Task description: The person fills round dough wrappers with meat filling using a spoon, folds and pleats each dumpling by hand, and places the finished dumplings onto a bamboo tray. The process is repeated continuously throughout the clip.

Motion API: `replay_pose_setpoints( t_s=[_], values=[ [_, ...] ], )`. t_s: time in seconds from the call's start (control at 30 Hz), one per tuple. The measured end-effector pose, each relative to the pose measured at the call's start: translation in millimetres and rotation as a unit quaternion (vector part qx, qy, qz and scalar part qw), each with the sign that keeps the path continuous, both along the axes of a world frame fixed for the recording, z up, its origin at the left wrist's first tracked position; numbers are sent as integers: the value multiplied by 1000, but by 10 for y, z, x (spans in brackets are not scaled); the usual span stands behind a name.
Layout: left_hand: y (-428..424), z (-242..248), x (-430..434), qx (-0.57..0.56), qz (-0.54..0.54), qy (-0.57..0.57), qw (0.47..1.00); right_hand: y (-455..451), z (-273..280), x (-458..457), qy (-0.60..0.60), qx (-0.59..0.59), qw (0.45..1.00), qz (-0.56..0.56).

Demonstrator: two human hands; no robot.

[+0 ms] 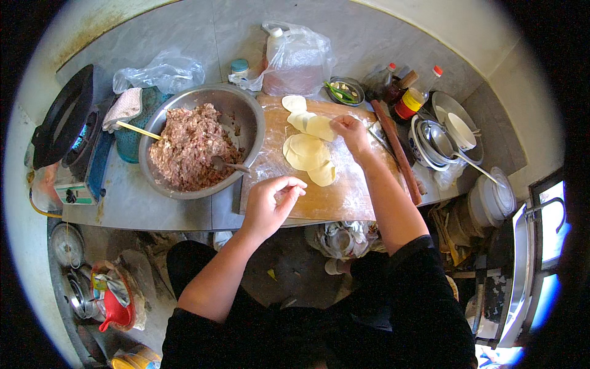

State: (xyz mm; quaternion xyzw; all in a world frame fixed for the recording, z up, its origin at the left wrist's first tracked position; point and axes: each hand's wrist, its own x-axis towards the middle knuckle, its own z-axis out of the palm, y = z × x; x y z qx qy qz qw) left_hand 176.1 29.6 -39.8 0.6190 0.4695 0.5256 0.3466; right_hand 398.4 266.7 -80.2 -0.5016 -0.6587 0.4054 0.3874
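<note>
My right hand [354,133] pinches the edge of a round dough wrapper [320,127] at the far part of a floured wooden board [350,203]. Two paler wrappers [294,104] lie beyond it in an overlapping row. Nearer me, several overlapping wrappers [304,152] rest flat on the board. Above the board's near left part, my left hand [272,203] is loosely curled, thumb close to the fingertips, with nothing visible in it. To its left stands a large metal basin [246,110] of minced meat filling [189,143]. A spoon [230,165] and chopsticks [138,130] stick out of the filling.
A long wooden rolling pin [396,152] lies along the board's right edge. Beyond are a bagged jug [299,60], a small bowl with green peppers [343,91] and bottles [415,99]. Stacked bowls and a ladle [441,140] stand right; a gas stove [85,161] with a wok [64,120] stands left.
</note>
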Motion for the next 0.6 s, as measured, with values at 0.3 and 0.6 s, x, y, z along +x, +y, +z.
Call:
replay_pose_setpoints(
  t_s=[0.3,0.6],
  values=[
    [15,-53,74,-23,-14,-6,1000,-611,225,429,-398,384,832,36],
    [212,-348,383,-289,-135,-377,870,-974,-105,767,0,3,998,-67]
  ],
)
